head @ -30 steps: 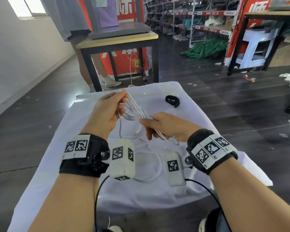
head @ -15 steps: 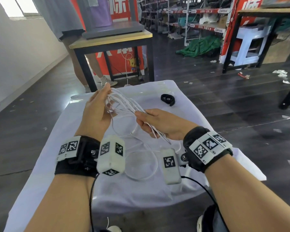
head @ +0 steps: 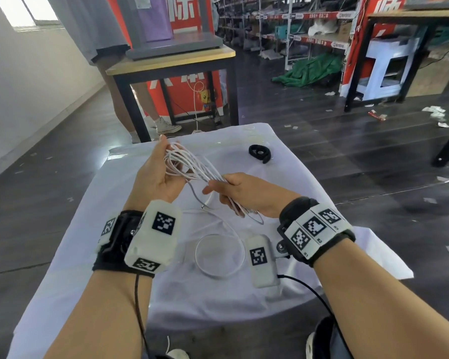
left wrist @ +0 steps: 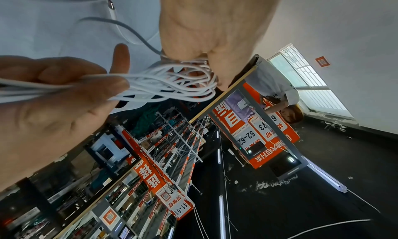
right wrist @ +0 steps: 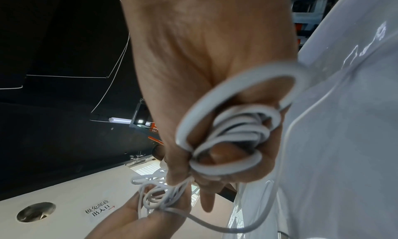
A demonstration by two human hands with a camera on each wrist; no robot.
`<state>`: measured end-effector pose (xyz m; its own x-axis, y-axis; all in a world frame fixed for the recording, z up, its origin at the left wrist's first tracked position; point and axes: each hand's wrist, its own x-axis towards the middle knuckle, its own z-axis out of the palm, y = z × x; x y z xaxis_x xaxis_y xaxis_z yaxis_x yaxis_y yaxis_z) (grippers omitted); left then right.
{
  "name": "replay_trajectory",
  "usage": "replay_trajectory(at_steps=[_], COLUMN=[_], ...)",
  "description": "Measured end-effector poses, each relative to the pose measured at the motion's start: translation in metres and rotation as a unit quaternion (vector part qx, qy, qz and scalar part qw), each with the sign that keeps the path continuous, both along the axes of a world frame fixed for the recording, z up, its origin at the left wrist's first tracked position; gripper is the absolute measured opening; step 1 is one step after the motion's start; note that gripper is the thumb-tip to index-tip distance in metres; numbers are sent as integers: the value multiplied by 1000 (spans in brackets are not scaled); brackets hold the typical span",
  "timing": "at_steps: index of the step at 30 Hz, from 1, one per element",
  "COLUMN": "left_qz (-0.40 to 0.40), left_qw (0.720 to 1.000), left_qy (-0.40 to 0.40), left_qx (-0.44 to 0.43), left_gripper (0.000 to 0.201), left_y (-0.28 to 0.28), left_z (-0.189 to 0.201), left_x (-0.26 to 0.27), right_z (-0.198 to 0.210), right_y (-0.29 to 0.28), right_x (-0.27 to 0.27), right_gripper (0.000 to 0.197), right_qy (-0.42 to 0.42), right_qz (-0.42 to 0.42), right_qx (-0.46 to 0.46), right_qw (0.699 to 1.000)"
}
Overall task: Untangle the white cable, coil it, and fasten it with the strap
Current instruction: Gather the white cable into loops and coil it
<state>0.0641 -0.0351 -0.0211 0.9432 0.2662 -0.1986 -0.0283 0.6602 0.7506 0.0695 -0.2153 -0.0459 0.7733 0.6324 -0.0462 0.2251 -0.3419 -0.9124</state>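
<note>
Right hand (head: 240, 194): fist closed round one end of white cable (head: 192, 167) bundle. Left hand (head: 157, 174): fingers hooked through the far loops, bundle stretched between, held above worktop (head: 309, 193) nearer the person than the black strap (head: 259, 153). Cable: judged light, limp, smooth, springy; loops likely to slip. Best gripped across all strands mid-bundle. Loose tail lies on worktop beneath.

Smooth white plastic cable (head: 192, 167); matt black strap (head: 259, 153); white cloth (head: 283, 193)
</note>
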Motion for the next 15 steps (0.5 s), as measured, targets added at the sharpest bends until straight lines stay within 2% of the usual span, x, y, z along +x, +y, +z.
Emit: replay_trajectory(at_steps=[6, 15], left_qz=[56, 48], left_qw=[998, 997], left_qy=[-7, -19], left_qx=[-35, -65], left_gripper=[25, 29], left_y=[-6, -5], left_z=[2, 3], left_x=[2, 3], right_z=[-2, -3], right_y=[1, 2], right_x=[-1, -2], right_gripper=[39, 37], right_qy=[5, -26], right_qz=[48, 57], right_qx=[-1, -12], right_qw=[999, 998])
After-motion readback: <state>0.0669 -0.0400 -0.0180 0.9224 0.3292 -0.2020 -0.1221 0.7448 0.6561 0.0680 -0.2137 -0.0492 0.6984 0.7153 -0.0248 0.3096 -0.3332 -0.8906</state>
